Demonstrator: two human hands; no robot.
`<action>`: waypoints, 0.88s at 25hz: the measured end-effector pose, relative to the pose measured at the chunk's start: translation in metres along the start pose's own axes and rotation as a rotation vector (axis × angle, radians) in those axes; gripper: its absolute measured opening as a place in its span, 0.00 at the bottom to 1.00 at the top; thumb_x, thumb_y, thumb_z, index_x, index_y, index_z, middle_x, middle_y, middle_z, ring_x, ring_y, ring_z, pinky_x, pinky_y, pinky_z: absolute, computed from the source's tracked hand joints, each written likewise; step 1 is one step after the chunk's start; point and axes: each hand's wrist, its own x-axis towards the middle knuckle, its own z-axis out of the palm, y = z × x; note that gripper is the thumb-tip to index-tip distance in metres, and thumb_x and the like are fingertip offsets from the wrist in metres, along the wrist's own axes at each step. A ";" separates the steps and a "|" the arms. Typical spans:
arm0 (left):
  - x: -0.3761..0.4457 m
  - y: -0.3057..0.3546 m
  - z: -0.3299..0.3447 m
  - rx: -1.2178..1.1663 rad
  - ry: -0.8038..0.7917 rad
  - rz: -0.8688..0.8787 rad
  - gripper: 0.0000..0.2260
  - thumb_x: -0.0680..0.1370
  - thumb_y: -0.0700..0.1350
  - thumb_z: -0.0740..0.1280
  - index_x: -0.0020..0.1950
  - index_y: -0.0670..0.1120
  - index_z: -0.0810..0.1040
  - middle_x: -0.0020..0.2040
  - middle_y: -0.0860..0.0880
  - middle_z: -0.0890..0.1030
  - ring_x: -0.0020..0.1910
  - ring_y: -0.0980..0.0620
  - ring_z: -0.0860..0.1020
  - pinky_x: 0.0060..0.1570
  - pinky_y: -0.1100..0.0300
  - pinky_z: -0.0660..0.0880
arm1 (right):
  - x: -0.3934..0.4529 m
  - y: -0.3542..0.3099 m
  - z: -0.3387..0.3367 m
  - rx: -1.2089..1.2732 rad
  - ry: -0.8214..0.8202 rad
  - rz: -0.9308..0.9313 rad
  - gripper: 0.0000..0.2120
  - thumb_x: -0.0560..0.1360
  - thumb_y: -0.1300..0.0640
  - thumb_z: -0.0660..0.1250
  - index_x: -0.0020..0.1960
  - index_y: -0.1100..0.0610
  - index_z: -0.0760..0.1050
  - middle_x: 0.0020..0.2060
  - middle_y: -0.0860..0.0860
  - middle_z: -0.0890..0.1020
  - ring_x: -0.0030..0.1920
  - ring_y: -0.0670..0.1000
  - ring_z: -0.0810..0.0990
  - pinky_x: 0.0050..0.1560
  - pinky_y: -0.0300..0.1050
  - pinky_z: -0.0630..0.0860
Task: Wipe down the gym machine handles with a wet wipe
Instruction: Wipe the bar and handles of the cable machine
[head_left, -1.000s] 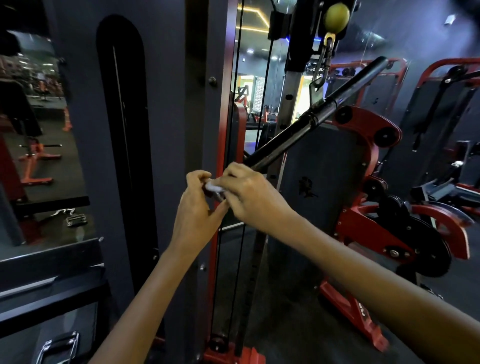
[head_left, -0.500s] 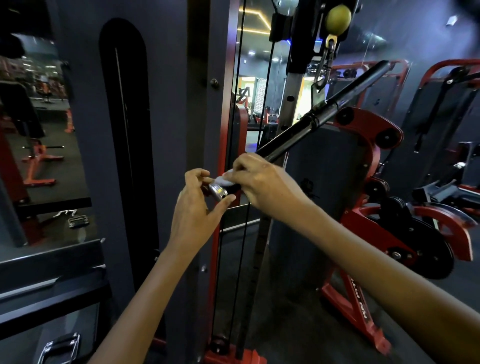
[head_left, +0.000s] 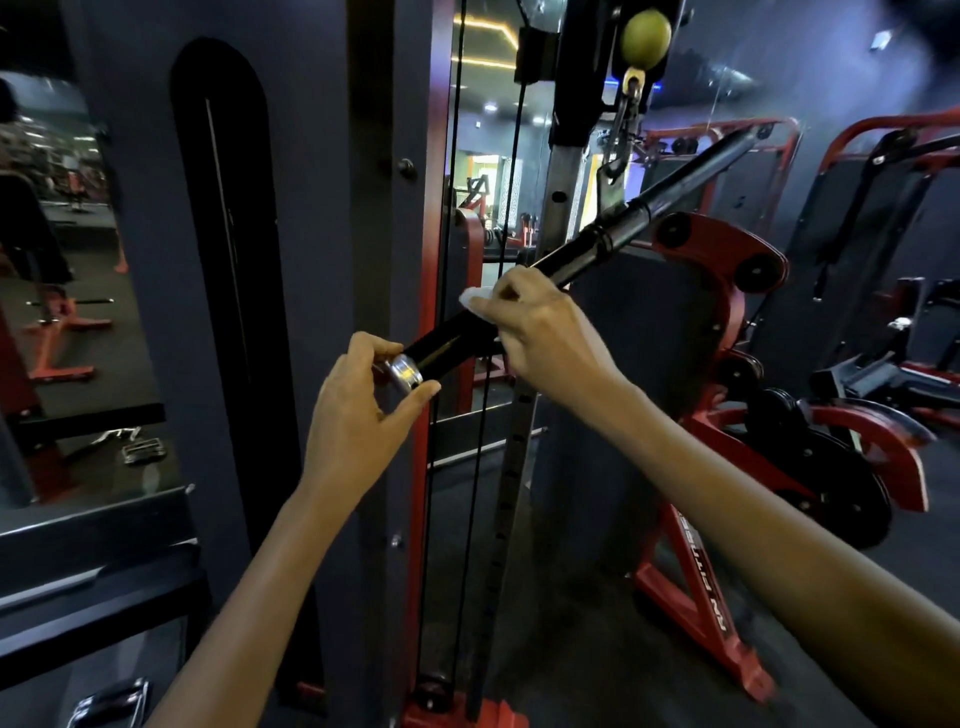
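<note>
White wipe (head_left: 475, 300) could slip off the bar (head_left: 519, 306) if the right hand (head_left: 540, 332) gripping it loosens; left hand (head_left: 363, 410) pinches the chrome end cap (head_left: 405, 370).

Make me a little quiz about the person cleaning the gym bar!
1. True or false: the left hand holds the bar's silver end cap.
2. Which hand holds the white wipe?
3. The yellow ball is: A) above the bar, B) on the floor, C) in a hand.

Key: 1 true. 2 the right hand. 3 A.
</note>
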 end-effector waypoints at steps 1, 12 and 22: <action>0.000 0.000 -0.001 0.007 -0.001 0.003 0.16 0.71 0.51 0.71 0.53 0.54 0.67 0.47 0.54 0.75 0.49 0.52 0.76 0.50 0.48 0.76 | 0.000 0.005 -0.002 0.006 0.021 -0.016 0.15 0.70 0.71 0.66 0.55 0.62 0.80 0.42 0.59 0.77 0.41 0.53 0.75 0.43 0.41 0.75; 0.015 0.011 -0.005 0.109 0.010 -0.029 0.15 0.73 0.49 0.70 0.53 0.50 0.65 0.47 0.47 0.76 0.45 0.50 0.76 0.42 0.58 0.74 | 0.030 0.055 -0.016 0.037 0.154 0.437 0.13 0.76 0.66 0.61 0.59 0.63 0.77 0.53 0.59 0.76 0.50 0.52 0.74 0.57 0.37 0.71; 0.034 0.027 -0.021 0.201 0.064 -0.063 0.15 0.76 0.49 0.68 0.55 0.49 0.64 0.41 0.56 0.71 0.36 0.60 0.72 0.32 0.69 0.66 | 0.028 0.067 -0.016 0.076 0.266 0.275 0.13 0.74 0.68 0.64 0.56 0.63 0.79 0.43 0.58 0.77 0.42 0.47 0.70 0.44 0.25 0.65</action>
